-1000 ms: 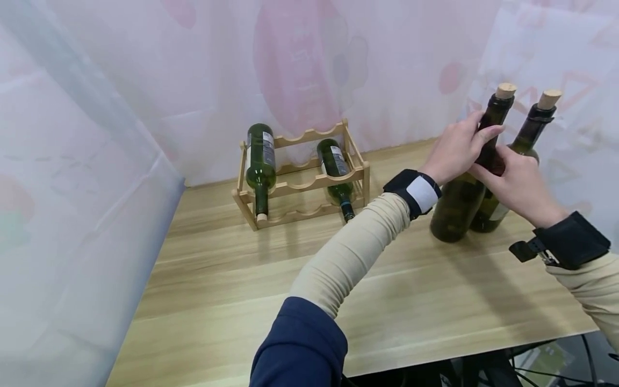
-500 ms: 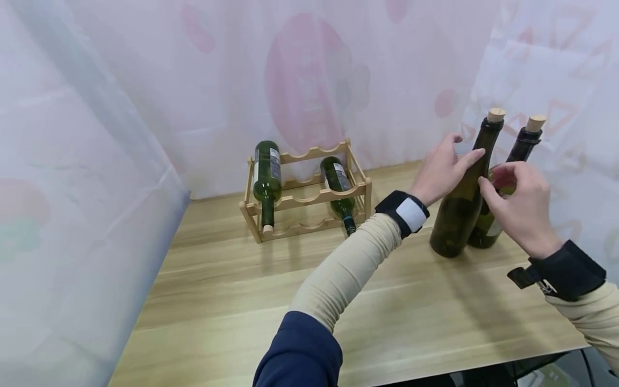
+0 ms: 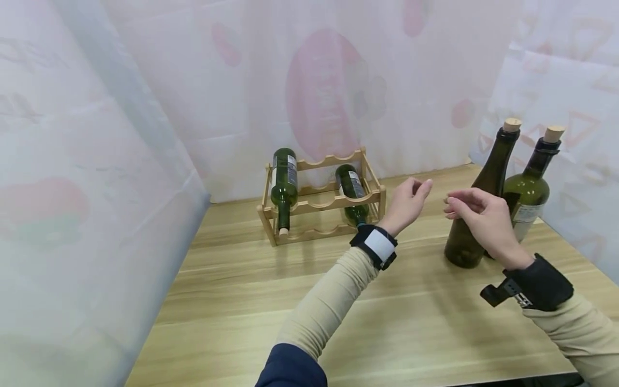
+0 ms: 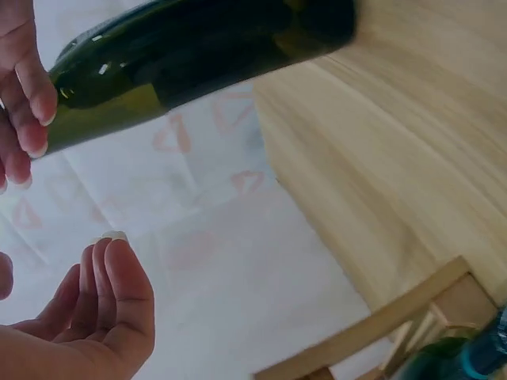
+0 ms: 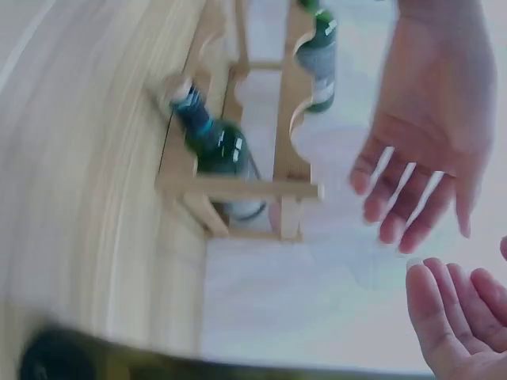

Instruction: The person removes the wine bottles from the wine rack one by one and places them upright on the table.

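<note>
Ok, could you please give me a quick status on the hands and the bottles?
Both hands open: left hand, right hand. Two corked dark green glass bottles upright on table, untouched. Nothing between.

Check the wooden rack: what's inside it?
The wooden rack holds two green bottles lying down: one on the left of the top tier, one lower right whose neck is hidden behind the left hand.

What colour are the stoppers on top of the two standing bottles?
Light tan, like cork: one stopper and the other stopper, clearest in the head view.
</note>
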Demonstrator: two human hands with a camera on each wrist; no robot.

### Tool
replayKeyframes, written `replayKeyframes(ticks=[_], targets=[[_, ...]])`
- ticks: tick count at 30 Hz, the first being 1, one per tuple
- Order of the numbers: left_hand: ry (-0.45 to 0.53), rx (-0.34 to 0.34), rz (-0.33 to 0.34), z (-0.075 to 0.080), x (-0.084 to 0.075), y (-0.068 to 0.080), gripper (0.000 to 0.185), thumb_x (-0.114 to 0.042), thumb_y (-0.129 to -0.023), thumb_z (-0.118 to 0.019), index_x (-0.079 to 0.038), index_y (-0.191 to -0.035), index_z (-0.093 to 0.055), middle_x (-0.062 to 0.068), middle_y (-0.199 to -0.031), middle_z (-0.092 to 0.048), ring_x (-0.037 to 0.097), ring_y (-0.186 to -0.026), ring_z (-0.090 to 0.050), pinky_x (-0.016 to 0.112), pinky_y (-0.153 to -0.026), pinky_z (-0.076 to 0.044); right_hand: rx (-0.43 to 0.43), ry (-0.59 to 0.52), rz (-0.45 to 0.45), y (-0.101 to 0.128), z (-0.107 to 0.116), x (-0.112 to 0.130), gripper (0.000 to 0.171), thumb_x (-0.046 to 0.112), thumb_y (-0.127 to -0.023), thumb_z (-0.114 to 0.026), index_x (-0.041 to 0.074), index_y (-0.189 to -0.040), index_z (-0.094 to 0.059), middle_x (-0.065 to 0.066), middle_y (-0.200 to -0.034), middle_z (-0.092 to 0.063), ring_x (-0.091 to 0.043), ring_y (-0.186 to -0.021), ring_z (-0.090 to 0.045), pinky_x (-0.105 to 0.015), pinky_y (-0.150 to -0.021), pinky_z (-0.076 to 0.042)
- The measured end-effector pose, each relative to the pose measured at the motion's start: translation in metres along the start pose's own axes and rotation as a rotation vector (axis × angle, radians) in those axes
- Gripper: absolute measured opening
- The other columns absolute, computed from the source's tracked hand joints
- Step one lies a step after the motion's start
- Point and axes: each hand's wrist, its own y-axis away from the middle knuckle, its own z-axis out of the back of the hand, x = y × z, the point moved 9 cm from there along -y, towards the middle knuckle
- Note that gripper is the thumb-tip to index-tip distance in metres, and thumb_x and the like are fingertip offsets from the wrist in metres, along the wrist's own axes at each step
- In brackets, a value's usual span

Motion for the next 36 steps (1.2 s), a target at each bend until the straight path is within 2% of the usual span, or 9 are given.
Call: replayKeyframes(ticks=[6, 10, 15, 23, 31, 36], targets=[[-0.038, -0.019, 0.058, 0.012, 0.027, 0.012, 0.035, -0.036, -0.102, -0.047, -0.007, -0.109, -0.065, 0.005, -0.096, -0.068, 0.010, -0.081, -0.058, 0.017, -0.067, -0.045, 0.063, -0.272, -0.132, -0.003, -0.024, -0.022, 0.019, 0.016, -0.097, -0.058, 0.005, -0.111, -0.065, 0.015, -0.091, -0.072, -0.005, -0.076, -0.071, -0.018, -0.073, -0.057], [-0.028, -0.009, 0.093, 0.014, 0.040, 0.019, 0.035, -0.037, -0.102, -0.046, -0.008, -0.111, -0.065, 0.005, -0.100, -0.068, 0.010, -0.084, -0.060, 0.019, -0.070, -0.048, 0.104, -0.352, -0.192, -0.003, -0.039, -0.035, 0.020, 0.020, -0.097, -0.057, 0.007, -0.111, -0.064, 0.014, -0.092, -0.073, -0.005, -0.079, -0.072, -0.019, -0.075, -0.057], [-0.018, -0.002, 0.100, 0.015, 0.051, 0.025, 0.037, -0.039, -0.102, -0.046, -0.009, -0.115, -0.064, 0.004, -0.103, -0.068, 0.010, -0.088, -0.061, 0.020, -0.073, -0.049, 0.127, -0.460, -0.223, -0.001, -0.053, -0.044, 0.014, 0.018, -0.097, -0.057, 0.011, -0.106, -0.065, 0.011, -0.092, -0.074, -0.006, -0.080, -0.072, -0.019, -0.074, -0.057], [0.013, -0.030, 0.130, 0.029, 0.060, 0.031, 0.034, -0.036, -0.101, -0.048, -0.009, -0.111, -0.065, 0.003, -0.096, -0.068, 0.008, -0.080, -0.059, 0.020, -0.069, -0.047, 0.138, -0.470, -0.229, -0.009, -0.069, -0.041, 0.019, 0.020, -0.097, -0.058, 0.006, -0.108, -0.062, 0.011, -0.091, -0.073, -0.007, -0.080, -0.072, -0.021, -0.074, -0.058], [0.035, -0.063, 0.165, 0.049, 0.072, 0.040, 0.033, -0.034, -0.101, -0.049, -0.006, -0.109, -0.065, 0.006, -0.087, -0.064, 0.008, -0.071, -0.054, 0.019, -0.063, -0.043, 0.170, -0.534, -0.237, -0.012, -0.087, -0.039, 0.017, 0.018, -0.097, -0.058, 0.005, -0.108, -0.062, 0.010, -0.091, -0.073, -0.009, -0.080, -0.072, -0.023, -0.074, -0.058], [0.035, -0.054, 0.184, 0.047, 0.078, 0.043, 0.035, -0.036, -0.101, -0.049, -0.007, -0.111, -0.065, 0.004, -0.090, -0.065, 0.005, -0.071, -0.053, 0.018, -0.065, -0.044, 0.186, -0.543, -0.233, -0.010, -0.086, -0.038, 0.014, 0.018, -0.097, -0.058, 0.009, -0.106, -0.064, 0.009, -0.092, -0.073, -0.008, -0.080, -0.072, -0.022, -0.074, -0.058]])
